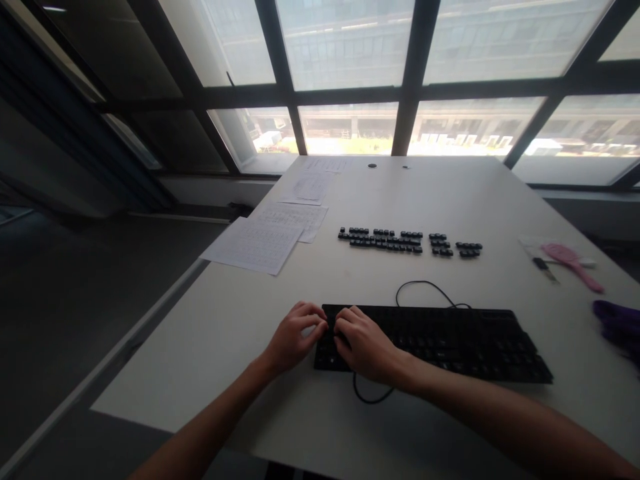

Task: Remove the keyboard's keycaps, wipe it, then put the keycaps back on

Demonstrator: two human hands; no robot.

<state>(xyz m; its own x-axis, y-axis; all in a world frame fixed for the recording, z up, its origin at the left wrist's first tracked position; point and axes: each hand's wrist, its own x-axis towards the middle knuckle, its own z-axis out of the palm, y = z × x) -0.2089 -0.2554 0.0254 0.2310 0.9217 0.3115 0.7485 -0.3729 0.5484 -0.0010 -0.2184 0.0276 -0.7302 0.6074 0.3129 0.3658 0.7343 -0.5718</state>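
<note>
A black keyboard (450, 343) lies on the white table (425, 200) in front of me, its cable looping behind and under it. My left hand (295, 337) rests at the keyboard's left end with its fingers curled onto the edge. My right hand (363, 343) lies over the left part of the keyboard, fingers bent down onto it. What the fingertips pinch, if anything, is hidden. Farther back, loose black keycaps (407, 241) are laid out in rows like a keyboard layout.
Several printed sheets (255, 245) lie at the table's left side, some reaching toward the window. A pink brush (573, 263) and a small dark tool sit at the right, with a purple object (620, 323) at the right edge. Large windows stand behind the table.
</note>
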